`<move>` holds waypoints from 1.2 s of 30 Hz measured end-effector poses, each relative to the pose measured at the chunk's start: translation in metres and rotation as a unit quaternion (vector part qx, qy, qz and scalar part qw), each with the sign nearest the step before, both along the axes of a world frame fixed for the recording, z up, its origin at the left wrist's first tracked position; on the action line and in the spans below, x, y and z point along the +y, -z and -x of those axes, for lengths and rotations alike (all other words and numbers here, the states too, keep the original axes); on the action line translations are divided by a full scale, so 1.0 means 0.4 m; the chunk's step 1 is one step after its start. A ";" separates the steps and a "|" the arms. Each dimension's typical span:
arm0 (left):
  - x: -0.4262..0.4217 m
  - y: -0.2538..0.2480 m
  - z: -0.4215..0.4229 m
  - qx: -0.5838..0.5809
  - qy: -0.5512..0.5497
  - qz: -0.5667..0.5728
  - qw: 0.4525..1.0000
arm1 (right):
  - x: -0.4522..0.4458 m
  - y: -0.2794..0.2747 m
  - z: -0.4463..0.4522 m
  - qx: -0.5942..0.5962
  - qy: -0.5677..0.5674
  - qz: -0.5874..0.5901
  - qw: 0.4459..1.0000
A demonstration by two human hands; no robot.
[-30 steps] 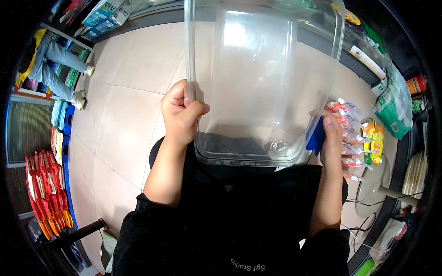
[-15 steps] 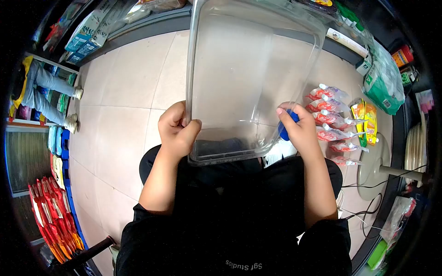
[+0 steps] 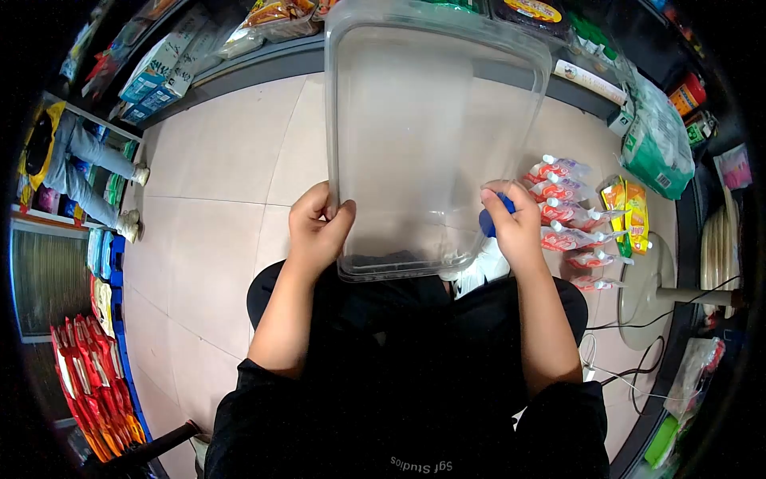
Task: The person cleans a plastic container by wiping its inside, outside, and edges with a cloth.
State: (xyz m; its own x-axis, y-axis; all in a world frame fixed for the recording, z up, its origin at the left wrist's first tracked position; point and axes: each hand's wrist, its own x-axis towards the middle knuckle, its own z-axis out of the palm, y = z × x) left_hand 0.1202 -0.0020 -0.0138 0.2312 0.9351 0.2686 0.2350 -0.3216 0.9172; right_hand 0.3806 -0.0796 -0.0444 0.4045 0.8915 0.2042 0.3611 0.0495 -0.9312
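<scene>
A clear plastic bin (image 3: 407,144) is held up in front of me above my knees, tilted, and the floor shows through it. My left hand (image 3: 319,227) is closed on its left rim, thumb on the near side. My right hand (image 3: 515,223) is closed at its lower right edge. Under the right thumb sits a blue piece (image 3: 487,222); I cannot tell whether it is part of the bin or a separate thing. Just right of that hand, several red-and-white pouches with caps (image 3: 565,211) stand on the floor.
Yellow packets (image 3: 626,211) and a round stand base (image 3: 646,295) with cables are at the right. A large green-and-clear package (image 3: 658,144) lies behind them. Red packs (image 3: 88,375) fill the lower left. Another person's legs (image 3: 92,160) show at the left, by shelves.
The bin has tipped slightly and shifted a little lower in view, both hands still gripping it. The surroundings have shifted slightly as my head moved.
</scene>
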 end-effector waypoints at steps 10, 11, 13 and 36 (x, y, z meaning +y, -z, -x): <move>0.004 -0.002 0.007 0.003 0.021 0.036 0.999 | -0.007 0.004 -0.004 0.027 0.010 -0.015 0.999; 0.007 -0.002 0.014 -0.013 0.048 0.045 0.998 | -0.009 -0.003 -0.002 0.051 0.007 -0.005 0.999; 0.016 -0.004 0.019 -0.029 0.072 0.054 0.995 | -0.011 -0.003 -0.018 0.067 -0.008 -0.006 0.998; -0.018 0.031 -0.065 -0.170 0.088 0.275 0.942 | -0.067 -0.178 -0.031 0.196 0.122 -0.107 0.967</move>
State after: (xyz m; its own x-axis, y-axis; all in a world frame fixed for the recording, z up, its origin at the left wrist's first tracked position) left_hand 0.1464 -0.0092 -0.0263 0.3841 0.9095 -0.1587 -0.1155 0.2179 0.9691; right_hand 0.3929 -0.1063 0.0266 0.6813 0.7139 0.1620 0.0068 0.2151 -0.9766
